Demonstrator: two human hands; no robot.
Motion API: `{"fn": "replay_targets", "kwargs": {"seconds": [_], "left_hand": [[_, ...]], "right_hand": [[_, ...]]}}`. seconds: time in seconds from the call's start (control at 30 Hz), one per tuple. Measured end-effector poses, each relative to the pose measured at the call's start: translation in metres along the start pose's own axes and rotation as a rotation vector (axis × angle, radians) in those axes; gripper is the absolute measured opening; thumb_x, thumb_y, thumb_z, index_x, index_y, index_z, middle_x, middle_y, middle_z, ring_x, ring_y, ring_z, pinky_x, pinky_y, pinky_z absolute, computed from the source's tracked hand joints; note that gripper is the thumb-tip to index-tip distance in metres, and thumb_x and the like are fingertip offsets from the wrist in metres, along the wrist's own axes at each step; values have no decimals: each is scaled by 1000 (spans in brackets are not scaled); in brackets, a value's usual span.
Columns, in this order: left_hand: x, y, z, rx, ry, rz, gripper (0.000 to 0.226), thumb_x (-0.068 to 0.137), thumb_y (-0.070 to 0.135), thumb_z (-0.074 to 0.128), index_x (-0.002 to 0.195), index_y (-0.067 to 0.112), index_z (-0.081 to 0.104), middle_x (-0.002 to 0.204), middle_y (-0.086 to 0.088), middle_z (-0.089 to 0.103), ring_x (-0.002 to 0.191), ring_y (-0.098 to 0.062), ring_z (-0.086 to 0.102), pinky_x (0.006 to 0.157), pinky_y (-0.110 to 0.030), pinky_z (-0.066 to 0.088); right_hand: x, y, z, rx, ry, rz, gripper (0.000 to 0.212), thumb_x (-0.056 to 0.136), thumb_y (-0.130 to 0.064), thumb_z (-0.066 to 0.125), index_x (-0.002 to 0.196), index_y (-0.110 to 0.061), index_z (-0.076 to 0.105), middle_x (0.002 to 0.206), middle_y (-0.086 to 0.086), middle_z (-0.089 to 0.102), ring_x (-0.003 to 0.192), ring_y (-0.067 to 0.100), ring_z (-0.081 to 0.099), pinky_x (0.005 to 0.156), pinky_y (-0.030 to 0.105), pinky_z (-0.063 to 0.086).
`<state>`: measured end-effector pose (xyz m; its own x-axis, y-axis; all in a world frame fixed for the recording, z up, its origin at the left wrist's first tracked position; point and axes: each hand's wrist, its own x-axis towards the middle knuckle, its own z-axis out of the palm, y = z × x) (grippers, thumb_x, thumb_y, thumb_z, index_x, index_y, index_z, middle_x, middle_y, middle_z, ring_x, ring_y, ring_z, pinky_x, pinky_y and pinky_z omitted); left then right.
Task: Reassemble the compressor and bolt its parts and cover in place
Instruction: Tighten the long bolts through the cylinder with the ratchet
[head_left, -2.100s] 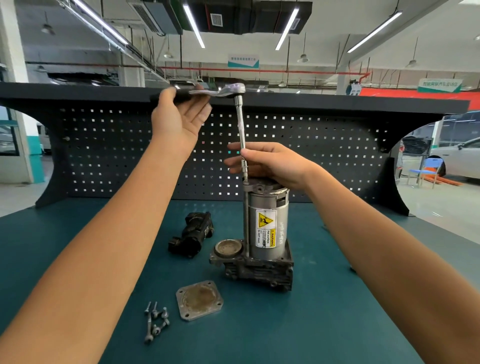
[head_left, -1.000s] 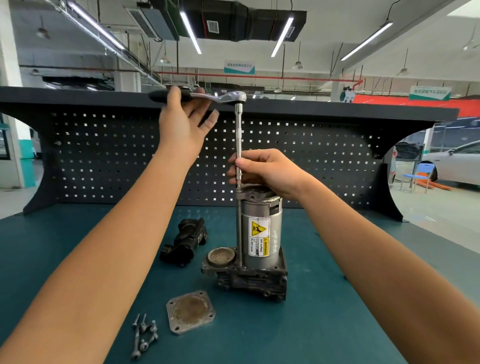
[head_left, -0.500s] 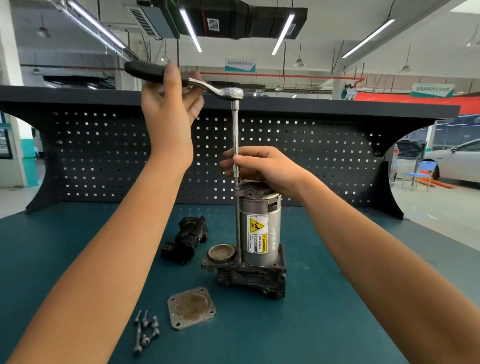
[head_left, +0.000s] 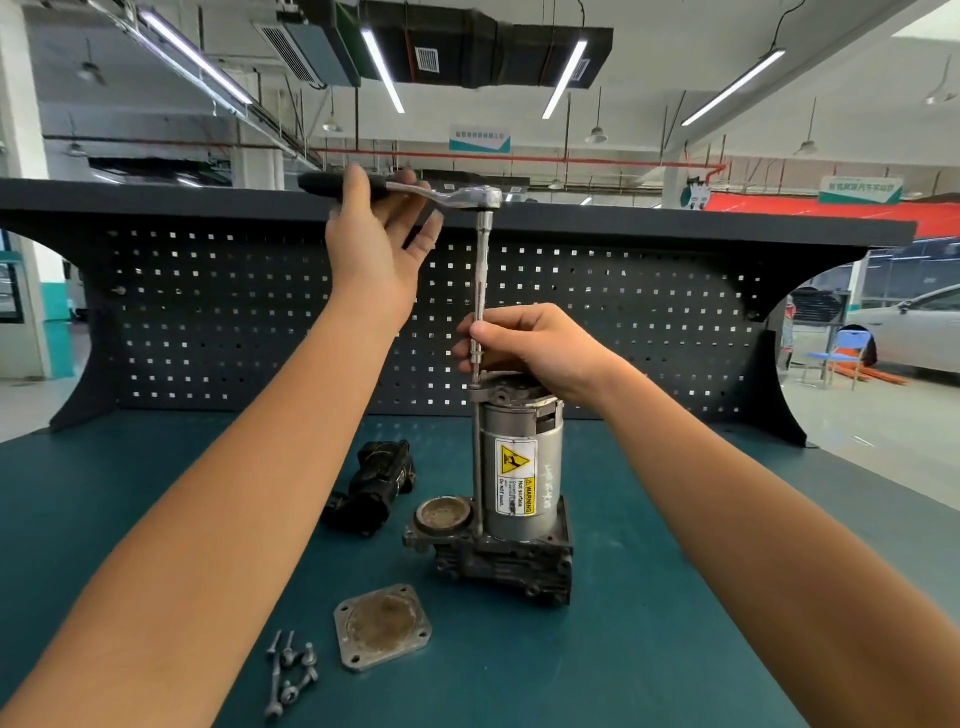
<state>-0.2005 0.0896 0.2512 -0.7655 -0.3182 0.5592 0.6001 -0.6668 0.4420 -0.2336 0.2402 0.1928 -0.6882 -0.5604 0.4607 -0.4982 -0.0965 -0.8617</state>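
Swung the ratchet back level and toward the right hand, out of the raised, far-left tilt of half a second ago; reads as the return half of a stroke, so probably mid-way through tightening the long bolt, not done with it. Keeps the compressor upright directly under the right hand. Curls right fingers round the extension bar just above the compressor's top, steadying the drive on the bolt head. Hooks the left hand over the black handle by the thumb, fingers spread loosely beneath: a light clamp, not a fist. Leaves the cover plate flat on the tabletop well below both hands, loose bolts just left of it, a black part under the left forearm, all unfitted. Calls for more strokes here, then cover and bolts
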Motion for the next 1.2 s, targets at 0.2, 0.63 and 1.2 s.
{"fn": "replay_targets", "kwargs": {"seconds": [0.2,0.63,1.2], "left_hand": [[-59,3,10,536,-246,722,20,85,11,62,89,18,44,84,12,60,80,2,61,77,-21,50],[-18,5,8,111,81,245,37,102,31,34,117,0,47,88,-10,64,82,-19,67,72,-27,56],[25,-4,5,-173,184,-97,35,102,29,32,87,3,50,56,-4,55,40,-12,58,42,-21,49]], "right_hand": [[-1,0,5,-48,35,-45,16,91,-6,57,85,-13,70,74,1,73,69,13,70,65,21,55],[1,-1,4,-9,57,-28,15,83,-7,67,73,-16,75,73,7,73,66,16,70,62,24,57],[-6,-1,20,-1258,24,-32,38,82,-55,61,88,-18,63,89,-1,64,85,17,59,74,28,40]]}}
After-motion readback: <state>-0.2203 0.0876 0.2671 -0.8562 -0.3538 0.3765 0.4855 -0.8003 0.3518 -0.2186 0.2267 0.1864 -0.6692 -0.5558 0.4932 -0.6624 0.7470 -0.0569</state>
